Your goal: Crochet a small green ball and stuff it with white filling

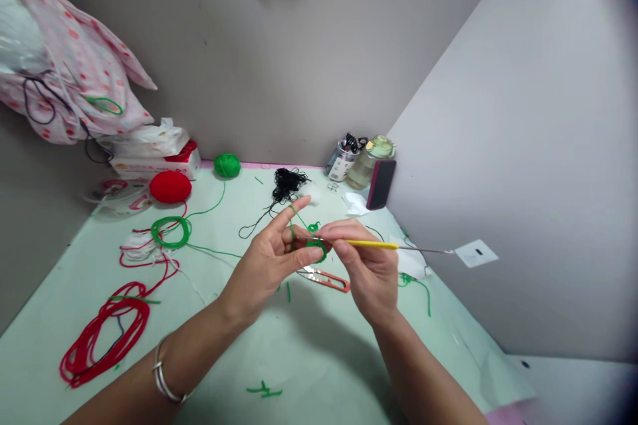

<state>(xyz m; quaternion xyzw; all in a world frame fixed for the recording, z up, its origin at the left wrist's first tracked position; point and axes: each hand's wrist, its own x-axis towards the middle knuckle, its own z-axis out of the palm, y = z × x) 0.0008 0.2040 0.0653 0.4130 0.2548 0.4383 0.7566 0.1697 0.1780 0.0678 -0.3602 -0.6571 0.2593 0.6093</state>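
Observation:
My left hand [269, 254] pinches a small ring of green crochet work [318, 252] between thumb and fingers. Its index finger is raised, with green yarn [293, 222] looped over it. In my right hand [369, 272] is a crochet hook with a yellow handle [373, 244], held like a pen, its left tip at the green piece and its other metal end pointing right. Thread snips with an orange handle [335, 281] lie on the table just below the hands. A small curl of green crochet [314, 227] sits behind my fingers.
Left on the table [209, 372] are a red yarn ball [170, 186], a green yarn ball [227, 165], a green yarn coil [171, 232] and a red yarn coil [107, 332]. Black yarn [288, 184], a bottle [369, 163] and a phone [381, 184] stand or lie farther back.

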